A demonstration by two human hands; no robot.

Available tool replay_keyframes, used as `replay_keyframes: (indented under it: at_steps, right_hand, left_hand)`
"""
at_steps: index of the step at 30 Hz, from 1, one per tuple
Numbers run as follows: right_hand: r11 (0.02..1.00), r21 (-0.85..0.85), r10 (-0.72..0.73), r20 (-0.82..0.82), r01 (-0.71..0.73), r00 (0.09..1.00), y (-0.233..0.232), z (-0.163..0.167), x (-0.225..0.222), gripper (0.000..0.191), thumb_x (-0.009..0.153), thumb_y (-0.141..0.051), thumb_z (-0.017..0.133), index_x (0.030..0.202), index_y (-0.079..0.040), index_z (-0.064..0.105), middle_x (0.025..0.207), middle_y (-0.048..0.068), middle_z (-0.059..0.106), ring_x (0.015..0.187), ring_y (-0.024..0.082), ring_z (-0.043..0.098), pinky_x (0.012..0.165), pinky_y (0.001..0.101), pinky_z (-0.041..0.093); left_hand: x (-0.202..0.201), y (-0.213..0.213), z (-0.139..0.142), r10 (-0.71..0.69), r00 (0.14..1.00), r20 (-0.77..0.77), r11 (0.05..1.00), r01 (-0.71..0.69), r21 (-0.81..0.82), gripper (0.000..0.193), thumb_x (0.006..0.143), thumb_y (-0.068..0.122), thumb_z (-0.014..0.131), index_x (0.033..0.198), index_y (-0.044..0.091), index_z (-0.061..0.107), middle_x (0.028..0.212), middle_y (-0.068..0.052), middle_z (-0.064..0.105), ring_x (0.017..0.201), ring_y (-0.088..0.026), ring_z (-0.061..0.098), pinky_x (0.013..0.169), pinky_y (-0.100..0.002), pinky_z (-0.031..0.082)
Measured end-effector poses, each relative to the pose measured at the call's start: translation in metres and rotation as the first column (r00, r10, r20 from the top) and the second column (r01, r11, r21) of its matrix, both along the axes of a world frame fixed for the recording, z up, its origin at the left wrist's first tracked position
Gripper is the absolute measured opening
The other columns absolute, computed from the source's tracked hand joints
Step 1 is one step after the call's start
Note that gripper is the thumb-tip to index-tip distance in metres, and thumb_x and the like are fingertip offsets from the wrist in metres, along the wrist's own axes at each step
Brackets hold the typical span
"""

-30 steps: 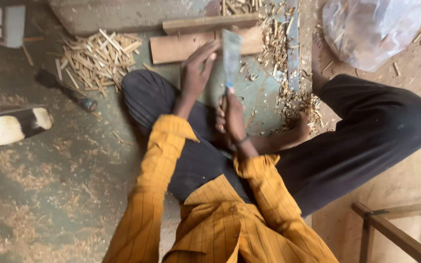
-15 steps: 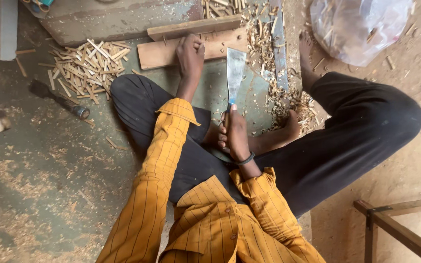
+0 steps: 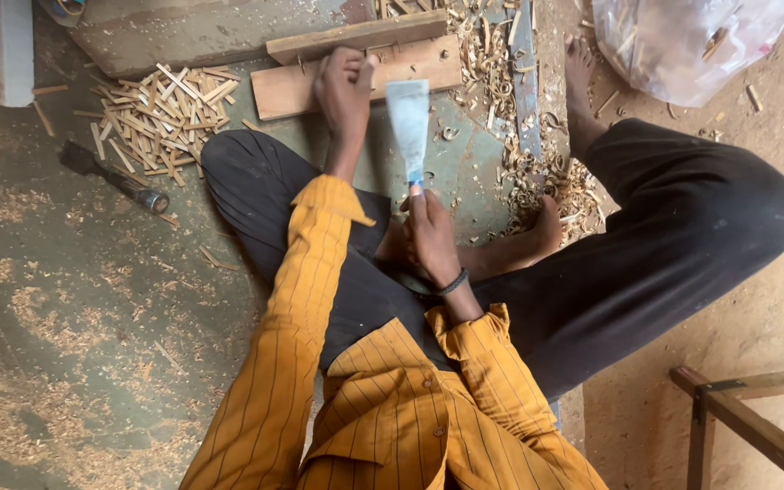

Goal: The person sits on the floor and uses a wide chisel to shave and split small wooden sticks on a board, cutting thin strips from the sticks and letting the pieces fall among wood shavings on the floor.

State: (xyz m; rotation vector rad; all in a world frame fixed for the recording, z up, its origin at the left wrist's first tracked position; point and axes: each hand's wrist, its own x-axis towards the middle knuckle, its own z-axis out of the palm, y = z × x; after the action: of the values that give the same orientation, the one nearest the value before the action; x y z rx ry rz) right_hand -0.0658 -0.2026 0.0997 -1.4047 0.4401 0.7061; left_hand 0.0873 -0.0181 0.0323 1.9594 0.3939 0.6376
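Note:
I sit on the floor in an orange striped shirt and dark trousers. My right hand [image 3: 428, 234] grips the handle of a broad flat blade [image 3: 407, 116] that points away from me, its tip near a wooden board. My left hand [image 3: 345, 89] reaches forward and rests on that flat wooden board [image 3: 297, 89], fingers curled over its near edge. A thinner wooden strip [image 3: 356, 36] lies just beyond the board.
A pile of split wooden sticks [image 3: 161, 113] lies at the left, with a dark-handled tool [image 3: 111, 177] beside it. Curly shavings [image 3: 537, 172] cover the floor near my bare feet. A clear plastic bag [image 3: 682, 41] sits top right; a wooden frame [image 3: 746, 426] stands bottom right.
My left hand has moved from beside the blade forward onto the wooden board. My right hand keeps the blade upright. The view has shifted, and a white object at the left is out of sight.

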Motion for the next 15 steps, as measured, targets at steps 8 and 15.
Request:
replay_keyframes:
  at_steps: [8,15]
  right_hand:
    - [0.875,-0.429,0.337,0.207,-0.225,0.918,0.023,-0.005,0.010,0.049,0.107,-0.041,0.043,0.089,0.000,0.062,0.064,0.019,0.061,0.058,0.031,0.064,0.059,0.0440,0.048]
    - [0.817,-0.518,0.409,0.205,-0.256,0.889,0.035,-0.023,0.015,0.052,0.108,-0.042,0.042,0.089,0.002,0.060,0.067,0.024,0.059,0.064,0.041,0.062,0.064,0.0501,0.046]
  left_hand:
    - [-0.077,0.011,0.019,-0.256,0.967,0.016,0.903,0.233,0.362,0.019,0.092,0.002,0.073,0.111,-0.001,0.071,0.118,-0.014,0.065,0.110,-0.032,0.064,0.096,-0.042,0.053]
    - [-0.092,0.009,0.023,-0.311,0.946,-0.096,0.891,0.325,0.318,0.027,0.090,0.005,0.076,0.116,-0.002,0.073,0.117,-0.013,0.064,0.111,-0.032,0.060,0.096,-0.041,0.052]
